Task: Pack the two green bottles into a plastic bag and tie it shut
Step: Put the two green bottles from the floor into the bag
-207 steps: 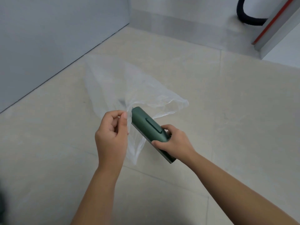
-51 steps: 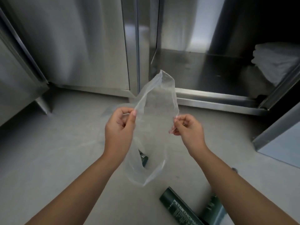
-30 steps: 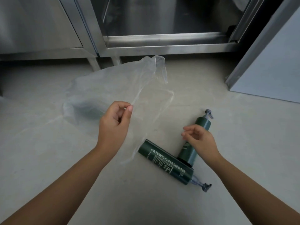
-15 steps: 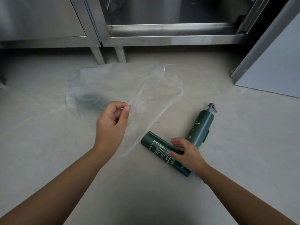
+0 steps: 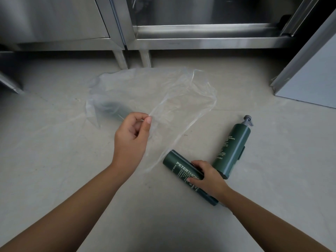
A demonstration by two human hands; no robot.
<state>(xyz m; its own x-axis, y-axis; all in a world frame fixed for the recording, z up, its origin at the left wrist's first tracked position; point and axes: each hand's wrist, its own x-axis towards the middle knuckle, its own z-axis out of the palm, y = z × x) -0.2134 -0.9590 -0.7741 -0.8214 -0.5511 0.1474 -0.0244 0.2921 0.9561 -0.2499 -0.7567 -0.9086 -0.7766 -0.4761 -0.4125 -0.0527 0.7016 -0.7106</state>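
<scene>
Grasping the bottle, base pointing far-left, right fingers curl; left fingers pinch bag.

Both arms fwd; L hand up w/ thumb-forefinger pinch, R hand low, fingers curled, palm down

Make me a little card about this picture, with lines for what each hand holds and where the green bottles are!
left hand: pinches an edge of the plastic bag
right hand: grips the lettered bottle, which lies on the floor
pump bottle: lies on the floor, right of the lettered bottle, not held
plastic bag: clear, crumpled, not tied
these two bottles: both outside the bag
behind: steel cabinet on legs
</scene>
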